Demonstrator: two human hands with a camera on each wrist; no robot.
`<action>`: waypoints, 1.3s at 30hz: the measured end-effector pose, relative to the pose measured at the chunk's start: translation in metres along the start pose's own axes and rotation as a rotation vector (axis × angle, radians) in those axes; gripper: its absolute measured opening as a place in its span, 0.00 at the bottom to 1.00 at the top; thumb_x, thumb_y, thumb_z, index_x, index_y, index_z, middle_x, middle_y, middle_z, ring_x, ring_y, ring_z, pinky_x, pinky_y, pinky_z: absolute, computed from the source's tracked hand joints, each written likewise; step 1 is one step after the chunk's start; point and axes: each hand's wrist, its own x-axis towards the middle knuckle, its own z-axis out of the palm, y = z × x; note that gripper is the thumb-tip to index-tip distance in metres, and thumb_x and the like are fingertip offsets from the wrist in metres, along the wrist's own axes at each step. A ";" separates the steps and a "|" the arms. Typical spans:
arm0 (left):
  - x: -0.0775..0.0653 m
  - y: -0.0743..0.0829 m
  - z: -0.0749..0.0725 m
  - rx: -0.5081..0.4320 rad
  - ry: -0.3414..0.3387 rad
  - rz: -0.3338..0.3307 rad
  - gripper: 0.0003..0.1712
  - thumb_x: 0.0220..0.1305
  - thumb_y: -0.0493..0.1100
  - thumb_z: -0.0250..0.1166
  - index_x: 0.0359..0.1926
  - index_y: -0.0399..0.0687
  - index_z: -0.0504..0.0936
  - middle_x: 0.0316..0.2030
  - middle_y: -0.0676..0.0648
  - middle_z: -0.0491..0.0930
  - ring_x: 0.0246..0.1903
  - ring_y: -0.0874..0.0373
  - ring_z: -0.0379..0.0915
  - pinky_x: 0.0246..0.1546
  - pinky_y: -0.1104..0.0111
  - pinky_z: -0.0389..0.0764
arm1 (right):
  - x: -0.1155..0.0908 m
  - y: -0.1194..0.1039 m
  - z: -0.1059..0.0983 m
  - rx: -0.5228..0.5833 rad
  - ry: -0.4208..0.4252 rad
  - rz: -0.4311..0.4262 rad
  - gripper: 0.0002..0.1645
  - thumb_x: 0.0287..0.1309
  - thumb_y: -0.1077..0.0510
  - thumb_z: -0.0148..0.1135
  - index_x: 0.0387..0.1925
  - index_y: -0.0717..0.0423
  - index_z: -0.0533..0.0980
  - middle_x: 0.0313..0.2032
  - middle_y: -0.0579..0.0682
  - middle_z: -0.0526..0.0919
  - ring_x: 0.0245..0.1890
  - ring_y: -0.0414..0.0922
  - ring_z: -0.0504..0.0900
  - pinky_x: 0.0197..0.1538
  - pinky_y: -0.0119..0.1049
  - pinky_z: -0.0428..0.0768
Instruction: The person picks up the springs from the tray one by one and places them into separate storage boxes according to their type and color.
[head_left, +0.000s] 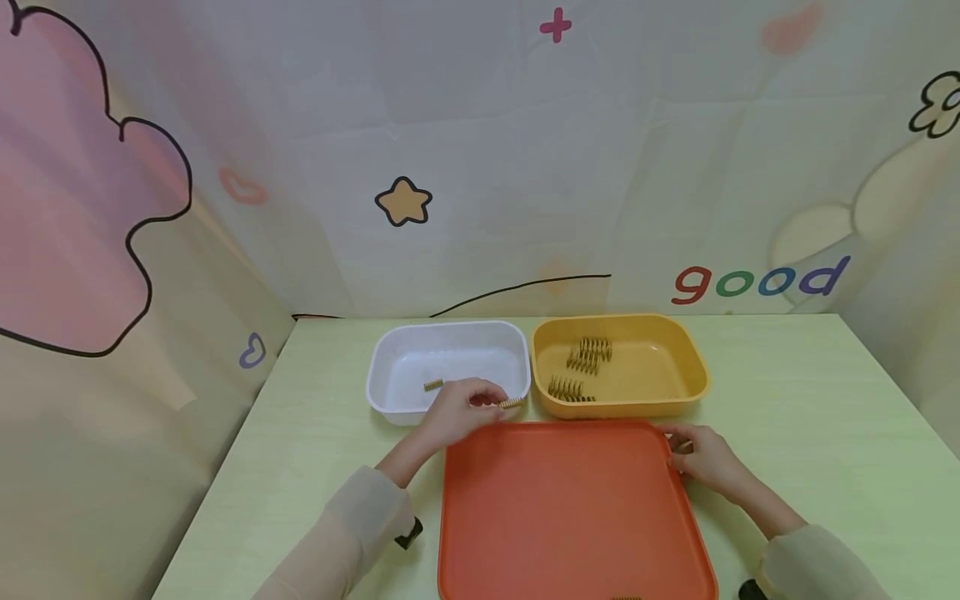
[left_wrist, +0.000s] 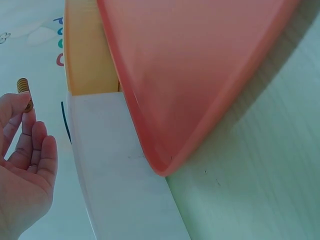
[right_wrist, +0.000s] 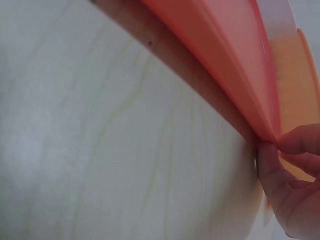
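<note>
A small brass-coloured spring is pinched between the thumb and forefinger of my left hand. That hand is above the near right edge of the white bin, in which another small spring lies. My right hand pinches the far right corner of the red tray between thumb and fingers, as the right wrist view also shows. Larger coil springs lie in the yellow bin, in two groups toward its left side. At the bottom edge of the head view, a spring on the tray is partly cut off.
Both bins stand side by side at the back of the pale green table, directly beyond the tray. A printed cloth backdrop rises behind the table and along its sides.
</note>
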 end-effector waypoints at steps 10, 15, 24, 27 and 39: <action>0.006 -0.006 -0.007 0.014 0.001 0.016 0.09 0.51 0.39 0.63 0.36 0.46 0.81 0.34 0.50 0.81 0.35 0.60 0.74 0.39 0.73 0.74 | 0.002 0.001 -0.001 -0.008 0.007 0.003 0.26 0.45 0.71 0.52 0.51 0.71 0.67 0.33 0.58 0.76 0.29 0.44 0.76 0.24 0.32 0.76; 0.009 -0.009 -0.010 0.020 0.003 0.003 0.08 0.51 0.39 0.63 0.35 0.47 0.81 0.34 0.51 0.81 0.35 0.60 0.74 0.40 0.72 0.74 | 0.002 0.000 -0.001 -0.009 0.006 0.004 0.26 0.45 0.72 0.51 0.52 0.72 0.67 0.33 0.58 0.75 0.29 0.45 0.76 0.25 0.32 0.76; 0.015 -0.017 -0.013 0.053 -0.009 0.000 0.08 0.51 0.38 0.63 0.34 0.46 0.82 0.32 0.49 0.81 0.33 0.60 0.73 0.38 0.75 0.73 | 0.002 0.001 0.000 0.004 0.003 0.008 0.26 0.46 0.71 0.51 0.51 0.73 0.67 0.33 0.59 0.75 0.29 0.45 0.76 0.24 0.32 0.77; 0.016 -0.019 -0.013 0.060 -0.010 -0.004 0.07 0.51 0.38 0.63 0.34 0.46 0.82 0.32 0.49 0.81 0.33 0.60 0.73 0.37 0.75 0.73 | 0.002 0.001 0.000 0.008 0.001 0.006 0.25 0.46 0.71 0.51 0.51 0.73 0.67 0.33 0.60 0.75 0.29 0.46 0.76 0.25 0.32 0.77; 0.024 -0.022 -0.014 0.085 -0.017 -0.058 0.07 0.50 0.38 0.64 0.33 0.47 0.82 0.31 0.50 0.81 0.32 0.61 0.73 0.36 0.73 0.74 | 0.002 0.000 -0.001 -0.003 0.002 0.011 0.25 0.45 0.71 0.52 0.51 0.72 0.67 0.33 0.59 0.75 0.29 0.45 0.76 0.25 0.32 0.77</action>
